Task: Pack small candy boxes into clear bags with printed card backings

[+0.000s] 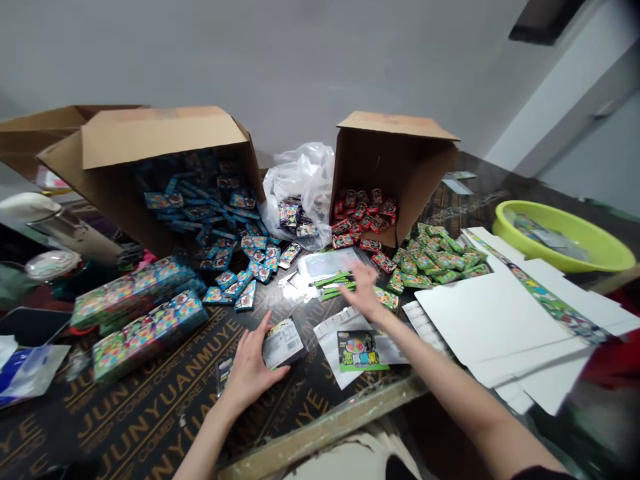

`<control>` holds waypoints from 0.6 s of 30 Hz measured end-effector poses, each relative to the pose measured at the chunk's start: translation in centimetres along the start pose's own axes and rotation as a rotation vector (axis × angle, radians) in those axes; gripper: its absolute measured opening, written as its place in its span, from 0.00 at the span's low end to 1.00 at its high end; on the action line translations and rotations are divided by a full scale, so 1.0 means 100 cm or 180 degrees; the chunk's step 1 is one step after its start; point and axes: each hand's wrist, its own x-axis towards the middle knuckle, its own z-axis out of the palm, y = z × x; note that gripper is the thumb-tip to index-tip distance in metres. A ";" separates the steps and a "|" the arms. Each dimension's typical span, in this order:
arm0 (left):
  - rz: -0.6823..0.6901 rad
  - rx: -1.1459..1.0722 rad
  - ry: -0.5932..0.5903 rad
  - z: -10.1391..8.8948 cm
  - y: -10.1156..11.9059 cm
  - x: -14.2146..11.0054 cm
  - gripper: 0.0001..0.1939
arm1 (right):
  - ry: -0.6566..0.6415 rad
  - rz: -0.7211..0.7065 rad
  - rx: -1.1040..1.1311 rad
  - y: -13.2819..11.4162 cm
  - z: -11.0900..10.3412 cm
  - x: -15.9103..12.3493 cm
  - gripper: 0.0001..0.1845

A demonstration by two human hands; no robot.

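Note:
My left hand (253, 360) lies over the left end of a flat packet (286, 343) with a barcode, its thumb and forefinger spread apart. A dark printed edge shows beneath the palm. Farther forward, my right hand (363, 290) is smeared by motion and reaches over green strips (334, 285) and clear plastic sleeves (325, 263). Whether its fingers hold anything is unclear. Below that wrist, a black and green printed card (359, 350) rests on white paper (335, 363). Small green candy boxes (430, 257) lie to the right of this hand.
Cartons hold small blue boxes (200, 193) and red boxes (360, 210). Between them sits a clear plastic bag (300, 173). Wrapped multipacks (150, 330) lie left, white card sheets (465, 320) right. A yellow-green basin (565, 233) stands far right. A wooden edge (330, 423) runs nearest me.

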 end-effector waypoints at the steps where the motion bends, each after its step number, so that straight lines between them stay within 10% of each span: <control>1: -0.0001 0.0070 -0.0047 0.002 -0.003 -0.001 0.51 | 0.0220 0.0417 -0.0488 0.024 -0.005 0.012 0.30; 5: 0.0034 0.0227 -0.0195 0.011 -0.016 -0.006 0.46 | 0.0076 0.1040 -0.1141 0.102 -0.030 0.045 0.31; 8: -0.0086 -0.0013 -0.0003 0.010 -0.014 -0.003 0.41 | 0.0033 0.0863 -0.1029 0.109 -0.043 0.050 0.30; 12: -0.0922 -0.1633 0.0255 -0.002 0.017 0.010 0.30 | -0.0454 -0.0534 0.0085 0.040 -0.047 0.031 0.31; 18: -0.1535 -0.3553 -0.0650 -0.001 0.052 0.023 0.14 | -0.1933 -0.2289 0.1314 -0.069 -0.048 -0.018 0.35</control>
